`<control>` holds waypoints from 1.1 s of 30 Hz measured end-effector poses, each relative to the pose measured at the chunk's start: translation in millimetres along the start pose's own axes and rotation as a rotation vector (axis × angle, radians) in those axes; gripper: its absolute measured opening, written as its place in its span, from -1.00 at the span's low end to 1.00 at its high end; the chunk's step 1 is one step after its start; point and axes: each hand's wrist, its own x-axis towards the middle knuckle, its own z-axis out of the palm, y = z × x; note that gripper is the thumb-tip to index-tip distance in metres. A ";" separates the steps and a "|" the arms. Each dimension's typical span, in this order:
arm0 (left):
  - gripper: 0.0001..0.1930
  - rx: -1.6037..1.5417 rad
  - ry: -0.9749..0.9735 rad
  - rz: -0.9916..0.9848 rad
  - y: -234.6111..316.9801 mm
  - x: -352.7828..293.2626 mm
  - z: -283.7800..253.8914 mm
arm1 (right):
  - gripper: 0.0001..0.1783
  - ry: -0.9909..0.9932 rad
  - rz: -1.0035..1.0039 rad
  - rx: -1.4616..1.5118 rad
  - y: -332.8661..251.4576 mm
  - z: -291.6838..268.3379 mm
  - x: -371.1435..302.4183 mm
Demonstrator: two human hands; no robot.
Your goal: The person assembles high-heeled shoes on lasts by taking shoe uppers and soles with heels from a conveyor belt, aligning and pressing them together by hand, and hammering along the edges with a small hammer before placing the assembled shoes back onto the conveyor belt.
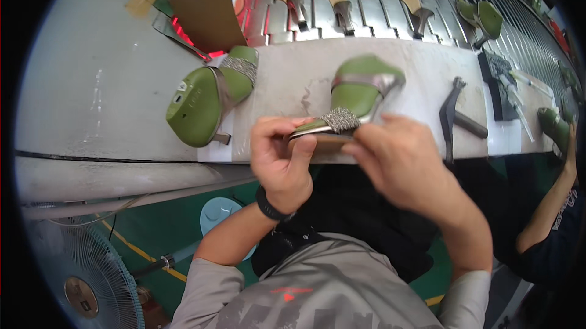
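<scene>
Pinching the toe, left hand [279,158] is holding the shoe [345,114] at the near edge of the bench [421,85], heel pointing away and rightward; right hand [397,153] is touching its right side, blur leaving the grip unclear.

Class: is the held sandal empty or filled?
Filled: a green foot-shaped form sits inside the sandal, showing between its glittery strap and smooth strap.

Strappy sandal [347,122] on a green last [357,96], glittery toe band [339,119], tan sole [328,142] underneath, toe angled left toward the person
</scene>
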 end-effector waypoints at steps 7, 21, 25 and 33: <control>-0.72 0.346 -0.292 -0.044 -7.1 13.7 -10.1 | -0.71 0.150 -0.095 -0.147 42.5 -2.0 -16.2; -0.77 0.548 -0.518 0.105 5.4 34.9 14.6 | -0.77 0.063 -0.144 -0.145 66.5 -4.8 -10.5; -0.79 0.583 -0.474 0.003 11.7 36.4 28.7 | -0.71 0.133 -0.195 -0.161 72.6 -2.7 -9.2; -0.82 0.662 -0.556 -0.086 21.5 59.9 48.1 | -0.71 0.044 -0.114 -0.108 85.1 -18.9 -6.4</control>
